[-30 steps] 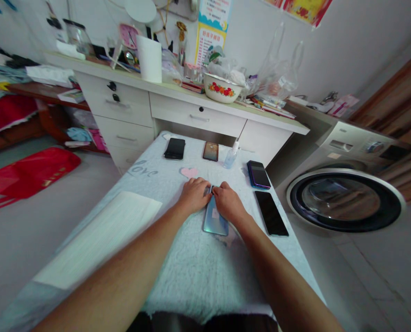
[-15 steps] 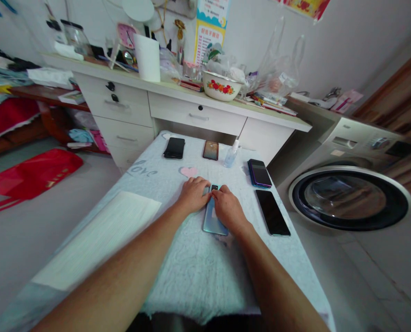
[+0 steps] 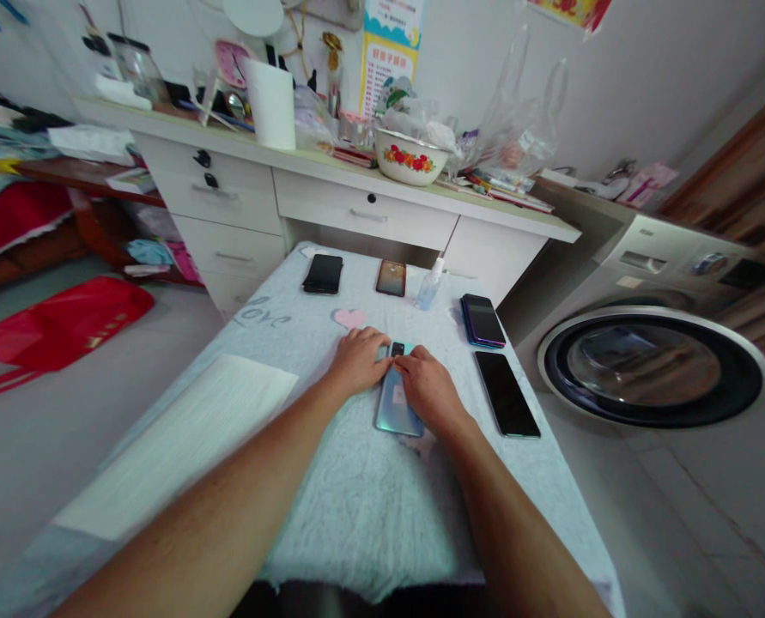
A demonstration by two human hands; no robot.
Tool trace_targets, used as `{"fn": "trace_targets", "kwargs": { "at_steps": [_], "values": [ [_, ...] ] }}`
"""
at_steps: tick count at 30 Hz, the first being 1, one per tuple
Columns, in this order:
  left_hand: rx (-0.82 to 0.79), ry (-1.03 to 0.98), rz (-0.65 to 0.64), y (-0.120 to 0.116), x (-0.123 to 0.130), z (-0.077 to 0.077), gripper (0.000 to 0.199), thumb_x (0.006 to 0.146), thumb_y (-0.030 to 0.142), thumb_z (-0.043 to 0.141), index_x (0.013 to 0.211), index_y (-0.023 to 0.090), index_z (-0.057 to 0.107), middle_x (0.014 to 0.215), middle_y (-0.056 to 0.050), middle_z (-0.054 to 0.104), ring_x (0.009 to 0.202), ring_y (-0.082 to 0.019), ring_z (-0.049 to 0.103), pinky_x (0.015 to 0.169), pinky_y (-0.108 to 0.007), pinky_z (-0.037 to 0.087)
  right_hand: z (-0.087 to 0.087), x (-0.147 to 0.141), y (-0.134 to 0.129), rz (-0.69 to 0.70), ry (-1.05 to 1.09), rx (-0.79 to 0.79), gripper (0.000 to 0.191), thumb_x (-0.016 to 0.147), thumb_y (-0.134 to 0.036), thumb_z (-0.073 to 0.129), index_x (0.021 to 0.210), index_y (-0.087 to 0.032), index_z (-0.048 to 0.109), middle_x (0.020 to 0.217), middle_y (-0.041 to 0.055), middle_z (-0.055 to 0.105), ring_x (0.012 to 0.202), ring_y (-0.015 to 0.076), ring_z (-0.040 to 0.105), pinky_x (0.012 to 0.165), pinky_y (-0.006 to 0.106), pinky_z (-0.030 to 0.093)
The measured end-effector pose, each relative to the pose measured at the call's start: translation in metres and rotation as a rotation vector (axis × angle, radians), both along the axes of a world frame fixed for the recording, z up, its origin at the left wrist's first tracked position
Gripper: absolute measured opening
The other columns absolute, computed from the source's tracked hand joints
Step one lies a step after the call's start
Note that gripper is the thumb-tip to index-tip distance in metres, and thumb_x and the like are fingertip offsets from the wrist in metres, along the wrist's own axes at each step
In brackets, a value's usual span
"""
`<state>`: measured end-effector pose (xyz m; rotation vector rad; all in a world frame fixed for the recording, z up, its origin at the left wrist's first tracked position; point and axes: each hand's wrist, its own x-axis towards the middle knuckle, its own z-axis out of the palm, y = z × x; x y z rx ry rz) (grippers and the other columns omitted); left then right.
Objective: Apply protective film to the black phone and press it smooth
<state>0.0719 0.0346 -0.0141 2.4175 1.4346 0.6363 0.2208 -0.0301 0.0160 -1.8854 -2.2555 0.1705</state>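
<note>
A pale blue, shiny smartphone [image 3: 396, 412] lies back up on the cloth-covered table, its dark camera block at the far end. My left hand [image 3: 359, 359] is closed at its upper left edge, the thumb reaching toward the camera block. From the other side, my right hand [image 3: 428, 386] has its fingers curled over the phone's right edge, thumb and fingertips just below the camera. Both thumbs almost meet there; whether anything small is pinched between the fingertips is hidden. A pale label shows on the phone's back beside the right fingers.
To the right lie a black-screened phone [image 3: 507, 393] and a stack of phones [image 3: 482, 321]. Farther back are a black phone [image 3: 324, 274], a brownish phone [image 3: 391, 278] and a clear spray bottle [image 3: 429, 287]. A white cloth-like sheet [image 3: 182, 446] lies at left; a washing machine [image 3: 652, 257] stands right.
Both hands stay at the phone's camera end with hardly any movement. The whole view has shifted very slightly.
</note>
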Motion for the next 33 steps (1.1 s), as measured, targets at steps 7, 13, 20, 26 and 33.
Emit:
{"fn": "trace_targets", "kwargs": {
  "at_steps": [7, 13, 20, 26, 33],
  "values": [
    [0.014, 0.001, -0.005, 0.001, 0.0, -0.001, 0.028, 0.082, 0.03, 0.059, 0.108, 0.022, 0.063, 0.115, -0.005, 0.063, 0.106, -0.025, 0.054, 0.093, -0.038, 0.042, 0.007, 0.0, -0.006, 0.076, 0.03, -0.027, 0.031, 0.096, -0.018, 0.04, 0.105, -0.022, 0.07, 0.096, 0.0051, 0.059, 0.087, 0.0147, 0.057, 0.079, 0.023, 0.039],
    [0.002, 0.006, -0.002, 0.001, 0.0, -0.001, 0.028, 0.082, 0.03, 0.059, 0.109, 0.022, 0.063, 0.115, -0.005, 0.063, 0.107, -0.025, 0.053, 0.093, -0.038, 0.042, 0.014, 0.0, -0.01, 0.142, 0.077, -0.058, 0.027, 0.093, -0.015, 0.042, 0.096, -0.02, 0.069, 0.095, 0.0045, 0.059, 0.086, 0.0144, 0.056, 0.079, 0.022, 0.039],
    [0.01, 0.005, 0.002, 0.002, 0.0, -0.003, 0.028, 0.082, 0.032, 0.06, 0.108, 0.022, 0.064, 0.115, -0.005, 0.063, 0.106, -0.025, 0.053, 0.092, -0.039, 0.042, 0.013, 0.004, -0.01, 0.223, 0.14, -0.031, 0.024, 0.091, -0.012, 0.045, 0.087, -0.018, 0.068, 0.088, 0.0033, 0.057, 0.082, 0.0135, 0.055, 0.078, 0.022, 0.038],
    [0.004, 0.01, 0.007, 0.001, 0.0, -0.001, 0.028, 0.083, 0.031, 0.06, 0.109, 0.022, 0.064, 0.116, -0.004, 0.063, 0.107, -0.025, 0.053, 0.092, -0.037, 0.042, 0.011, 0.004, -0.008, 0.209, 0.165, -0.03, 0.024, 0.092, -0.012, 0.045, 0.093, -0.018, 0.069, 0.087, 0.0037, 0.056, 0.082, 0.0138, 0.055, 0.078, 0.023, 0.038],
    [0.019, 0.004, -0.001, 0.001, 0.001, -0.002, 0.028, 0.082, 0.031, 0.061, 0.109, 0.022, 0.064, 0.115, -0.005, 0.064, 0.106, -0.025, 0.054, 0.091, -0.038, 0.042, 0.007, 0.006, -0.007, 0.114, 0.09, 0.002, 0.025, 0.094, -0.015, 0.045, 0.096, -0.018, 0.069, 0.092, 0.0052, 0.057, 0.08, 0.014, 0.055, 0.074, 0.024, 0.037]
  ]
}}
